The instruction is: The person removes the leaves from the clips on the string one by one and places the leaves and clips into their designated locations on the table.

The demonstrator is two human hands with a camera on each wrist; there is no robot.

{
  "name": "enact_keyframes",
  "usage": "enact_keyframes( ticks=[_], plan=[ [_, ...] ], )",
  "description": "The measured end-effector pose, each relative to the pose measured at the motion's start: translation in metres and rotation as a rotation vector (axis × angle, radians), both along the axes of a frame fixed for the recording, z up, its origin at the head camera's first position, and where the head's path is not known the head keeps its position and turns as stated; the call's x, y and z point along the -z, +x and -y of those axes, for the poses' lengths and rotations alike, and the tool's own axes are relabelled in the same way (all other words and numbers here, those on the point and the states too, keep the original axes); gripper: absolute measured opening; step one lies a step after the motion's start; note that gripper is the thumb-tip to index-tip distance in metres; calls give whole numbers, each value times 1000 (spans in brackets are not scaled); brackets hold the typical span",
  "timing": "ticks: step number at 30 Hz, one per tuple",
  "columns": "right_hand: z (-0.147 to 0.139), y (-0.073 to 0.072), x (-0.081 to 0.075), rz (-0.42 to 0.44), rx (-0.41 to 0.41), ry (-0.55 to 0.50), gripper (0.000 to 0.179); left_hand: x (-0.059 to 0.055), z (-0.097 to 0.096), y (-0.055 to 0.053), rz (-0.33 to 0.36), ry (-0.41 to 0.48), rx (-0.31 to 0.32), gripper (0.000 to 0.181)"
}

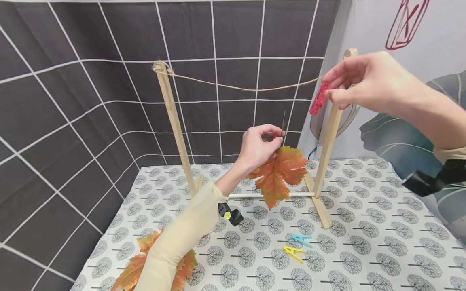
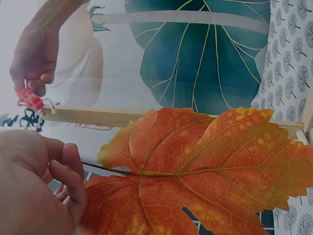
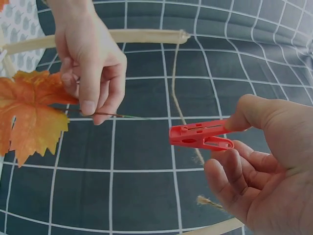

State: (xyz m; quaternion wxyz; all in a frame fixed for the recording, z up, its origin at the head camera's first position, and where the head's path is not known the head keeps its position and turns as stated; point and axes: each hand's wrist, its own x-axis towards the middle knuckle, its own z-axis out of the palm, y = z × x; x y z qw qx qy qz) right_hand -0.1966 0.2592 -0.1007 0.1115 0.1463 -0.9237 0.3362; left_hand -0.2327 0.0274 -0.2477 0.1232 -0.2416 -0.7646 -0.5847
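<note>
In the head view, my left hand (image 1: 256, 144) pinches the thin stem of an orange artificial maple leaf (image 1: 281, 171), which hangs below the fingers. The stem (image 3: 128, 116) sticks out past the fingertips in the right wrist view. My right hand (image 1: 378, 83) is raised at the right post, holding a red clothespin (image 1: 318, 100) between thumb and fingers. In the right wrist view the clothespin (image 3: 198, 134) lies close to the twine (image 3: 177, 98); whether it touches is unclear. The leaf (image 2: 195, 169) fills much of the left wrist view.
Twine (image 1: 233, 86) sags between a left wooden post (image 1: 174, 125) and a right one (image 1: 329, 149). A white rod (image 1: 247, 195) joins their bases. Blue (image 1: 302, 240) and yellow (image 1: 293, 253) clothespins lie on the tree-print tablecloth (image 1: 356, 258). More orange leaves (image 1: 132, 268) lie under the left forearm.
</note>
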Motion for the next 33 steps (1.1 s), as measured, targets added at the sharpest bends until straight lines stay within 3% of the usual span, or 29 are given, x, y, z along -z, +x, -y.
enact_keyframes(
  ticks=[11, 33],
  plan=[
    [-1, 6, 20, 3, -13, -6, 30, 9, 15, 1, 7, -30, 7, 11],
    [0, 15, 60, 27, -50, 27, 32, 22, 53, 11, -23, -160, -57, 11]
  ],
)
